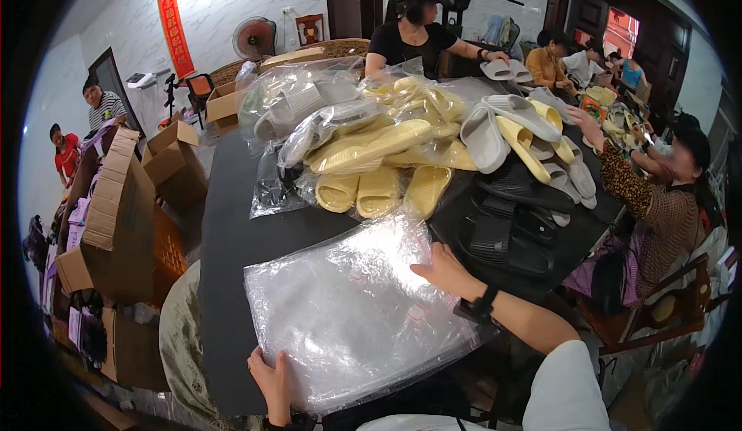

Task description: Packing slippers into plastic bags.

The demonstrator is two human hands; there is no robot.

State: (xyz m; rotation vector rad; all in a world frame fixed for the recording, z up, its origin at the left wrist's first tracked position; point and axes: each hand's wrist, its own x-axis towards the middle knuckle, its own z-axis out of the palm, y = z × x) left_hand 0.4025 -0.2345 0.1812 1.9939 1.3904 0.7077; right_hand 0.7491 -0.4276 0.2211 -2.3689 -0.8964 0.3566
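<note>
A flat stack of clear plastic bags (332, 315) lies on the near part of the black table, shiny under the light. At its near left edge, my left hand (270, 381) holds the side, thumb over the plastic. Across its upper right edge reaches my right hand (450, 271), closed on the bags, a dark band on the wrist. Just beyond the bags rises a pile of slippers: yellow slippers (379, 189), partly in clear bags, grey slippers (485, 139) and black slippers (506, 241) to the right of them.
The black table (232, 276) extends left of the stack. Open cardboard boxes (116, 207) stand on the left. A person in a black cap (410, 40) is across the table, holding grey slippers. Another person (657, 199) sits at the right, reaching toward the pile; several others are further back.
</note>
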